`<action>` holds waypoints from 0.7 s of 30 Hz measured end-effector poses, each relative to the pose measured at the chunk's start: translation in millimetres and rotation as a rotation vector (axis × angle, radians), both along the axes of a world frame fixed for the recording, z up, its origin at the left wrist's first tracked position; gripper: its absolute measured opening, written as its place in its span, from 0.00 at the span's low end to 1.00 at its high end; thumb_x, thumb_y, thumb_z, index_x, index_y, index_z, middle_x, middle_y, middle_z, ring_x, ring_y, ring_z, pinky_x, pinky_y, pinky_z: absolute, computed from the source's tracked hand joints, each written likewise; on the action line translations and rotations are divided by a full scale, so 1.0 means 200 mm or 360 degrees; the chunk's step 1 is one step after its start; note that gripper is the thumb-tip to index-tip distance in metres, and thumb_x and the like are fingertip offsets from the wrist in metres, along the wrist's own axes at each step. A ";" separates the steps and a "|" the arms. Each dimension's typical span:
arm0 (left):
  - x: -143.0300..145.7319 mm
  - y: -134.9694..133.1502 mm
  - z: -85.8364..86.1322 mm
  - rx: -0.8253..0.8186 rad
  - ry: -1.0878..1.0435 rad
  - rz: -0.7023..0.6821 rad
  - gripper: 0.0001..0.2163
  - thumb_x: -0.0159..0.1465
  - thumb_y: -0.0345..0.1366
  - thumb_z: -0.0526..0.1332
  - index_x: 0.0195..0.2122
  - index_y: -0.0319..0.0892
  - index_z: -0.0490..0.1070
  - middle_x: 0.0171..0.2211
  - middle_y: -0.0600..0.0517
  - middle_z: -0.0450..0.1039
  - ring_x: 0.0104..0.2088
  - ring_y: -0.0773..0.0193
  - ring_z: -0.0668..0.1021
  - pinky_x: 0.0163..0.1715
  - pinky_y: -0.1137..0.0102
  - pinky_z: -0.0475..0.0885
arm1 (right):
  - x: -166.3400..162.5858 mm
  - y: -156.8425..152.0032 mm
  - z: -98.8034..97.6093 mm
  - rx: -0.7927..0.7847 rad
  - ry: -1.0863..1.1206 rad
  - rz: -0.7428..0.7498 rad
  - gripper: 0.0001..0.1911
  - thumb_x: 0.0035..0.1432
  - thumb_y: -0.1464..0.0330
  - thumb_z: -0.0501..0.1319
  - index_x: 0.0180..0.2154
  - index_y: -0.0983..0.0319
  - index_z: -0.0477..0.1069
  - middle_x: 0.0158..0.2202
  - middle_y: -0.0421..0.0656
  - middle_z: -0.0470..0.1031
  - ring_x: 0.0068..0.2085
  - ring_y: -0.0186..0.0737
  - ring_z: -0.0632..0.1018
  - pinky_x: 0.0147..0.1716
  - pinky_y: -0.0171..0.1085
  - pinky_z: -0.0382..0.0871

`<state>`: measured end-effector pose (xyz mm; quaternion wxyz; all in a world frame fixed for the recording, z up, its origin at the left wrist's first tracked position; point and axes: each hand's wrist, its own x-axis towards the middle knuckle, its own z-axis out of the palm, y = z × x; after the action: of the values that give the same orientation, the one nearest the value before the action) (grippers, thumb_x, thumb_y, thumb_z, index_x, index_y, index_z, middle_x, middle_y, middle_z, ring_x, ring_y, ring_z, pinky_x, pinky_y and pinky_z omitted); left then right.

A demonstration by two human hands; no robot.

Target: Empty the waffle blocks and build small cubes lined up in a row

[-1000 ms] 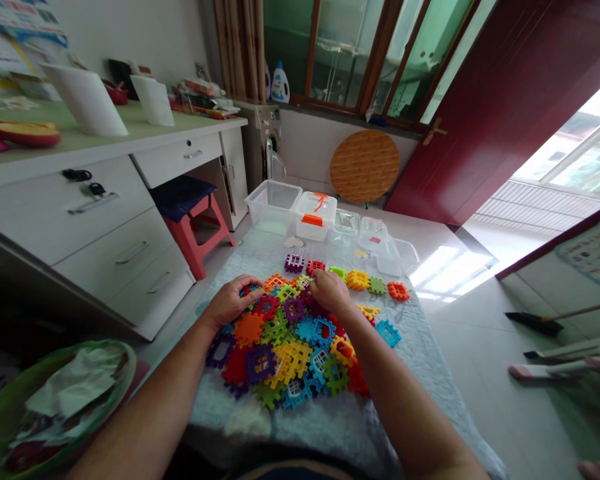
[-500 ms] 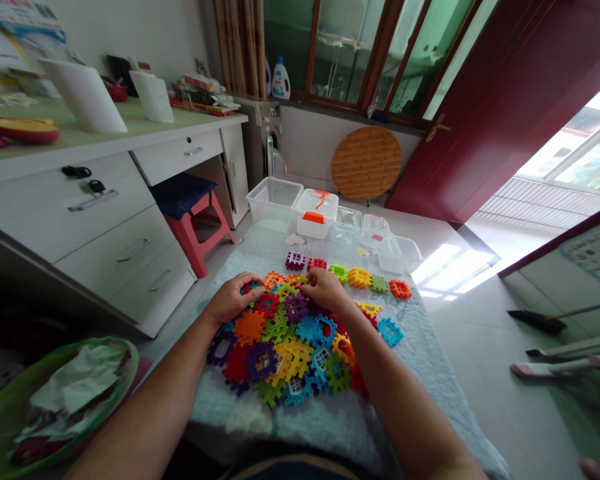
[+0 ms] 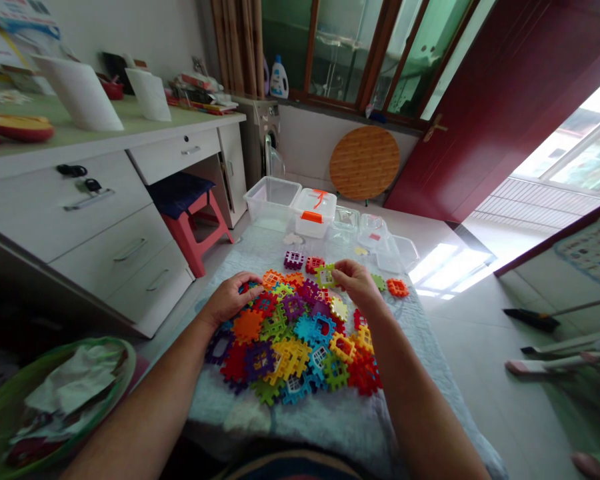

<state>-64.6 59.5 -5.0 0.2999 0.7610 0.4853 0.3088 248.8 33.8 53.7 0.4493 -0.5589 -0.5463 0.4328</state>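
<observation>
A heap of square interlocking plastic tiles [image 3: 290,340] in many colours lies on a pale quilted table cover [image 3: 300,417]. My right hand [image 3: 356,283] pinches a light green tile [image 3: 324,275], lifted slightly above the far edge of the heap. At the heap's left edge, my left hand [image 3: 230,300] rests curled over a blue and red tile [image 3: 249,288]. Beyond the heap lie a purple tile [image 3: 293,259], a red tile [image 3: 314,264], a green tile [image 3: 379,283] and an orange tile [image 3: 397,287].
Clear plastic bins [image 3: 273,197], a lidded box with an orange latch [image 3: 314,212] and small clear tubs [image 3: 375,233] stand at the table's far end. A white desk with drawers [image 3: 105,220] and a pink stool [image 3: 195,230] are left. A green basket [image 3: 55,400] sits near left.
My right hand has moved right and away from the heap's top, lifting a light green tile. My left hand has stayed on the heap's left edge.
</observation>
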 end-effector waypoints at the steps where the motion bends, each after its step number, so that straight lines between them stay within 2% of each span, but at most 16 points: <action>1: 0.00 0.00 0.00 -0.0002 0.0005 -0.0001 0.18 0.61 0.51 0.58 0.41 0.43 0.75 0.43 0.49 0.76 0.46 0.57 0.76 0.52 0.65 0.67 | 0.05 -0.02 -0.01 -0.0009 0.0032 -0.0038 0.17 0.44 0.58 0.63 0.33 0.61 0.67 0.21 0.34 0.67 0.21 0.29 0.64 0.22 0.32 0.57; 3: 0.00 0.00 0.01 -0.0008 0.0015 0.0001 0.18 0.61 0.51 0.58 0.41 0.43 0.75 0.43 0.49 0.76 0.46 0.57 0.76 0.52 0.65 0.67 | 0.13 -0.07 -0.04 -0.0044 0.0053 -0.0085 0.21 0.44 0.58 0.63 0.39 0.62 0.67 0.20 0.32 0.66 0.20 0.29 0.64 0.22 0.32 0.58; 6: 0.01 -0.01 0.02 -0.0020 0.0027 0.0005 0.18 0.60 0.52 0.59 0.41 0.43 0.75 0.43 0.49 0.77 0.46 0.56 0.76 0.52 0.65 0.67 | 0.20 -0.15 -0.11 -0.0111 -0.0004 -0.0120 0.21 0.46 0.58 0.62 0.41 0.62 0.69 0.20 0.32 0.63 0.20 0.29 0.62 0.22 0.32 0.56; 10: 0.02 -0.01 0.03 -0.0010 0.0022 0.0026 0.19 0.59 0.52 0.59 0.40 0.43 0.76 0.42 0.49 0.77 0.45 0.56 0.77 0.52 0.65 0.68 | 0.21 -0.22 -0.18 -0.0156 -0.0431 -0.0221 0.16 0.49 0.59 0.58 0.38 0.62 0.71 0.19 0.33 0.63 0.20 0.31 0.63 0.21 0.32 0.54; 15: 0.01 -0.01 0.01 -0.0004 0.0036 0.0028 0.18 0.59 0.52 0.59 0.40 0.43 0.75 0.43 0.49 0.77 0.45 0.56 0.77 0.52 0.66 0.67 | 0.19 -0.23 -0.17 -0.0023 -0.1207 -0.0243 0.08 0.52 0.64 0.57 0.29 0.61 0.70 0.22 0.38 0.69 0.25 0.34 0.69 0.26 0.34 0.54; 18: 0.01 0.00 0.01 -0.0006 0.0045 0.0021 0.18 0.60 0.52 0.59 0.40 0.43 0.75 0.43 0.49 0.77 0.46 0.56 0.77 0.52 0.66 0.67 | 0.20 -0.24 -0.17 -0.0024 -0.1353 -0.0157 0.08 0.54 0.64 0.58 0.27 0.61 0.70 0.23 0.39 0.70 0.26 0.35 0.70 0.27 0.34 0.55; 21: 0.01 0.00 0.01 -0.0008 0.0039 0.0020 0.18 0.60 0.52 0.59 0.40 0.43 0.75 0.43 0.49 0.77 0.45 0.57 0.77 0.52 0.66 0.67 | 0.22 -0.25 -0.17 0.0040 -0.1391 -0.0032 0.10 0.56 0.61 0.58 0.30 0.61 0.72 0.27 0.41 0.72 0.31 0.38 0.72 0.32 0.35 0.60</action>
<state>-63.3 59.2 -3.4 0.2940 0.7610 0.4944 0.3001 293.6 -15.4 19.5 0.1868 -0.6894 -0.6848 0.1445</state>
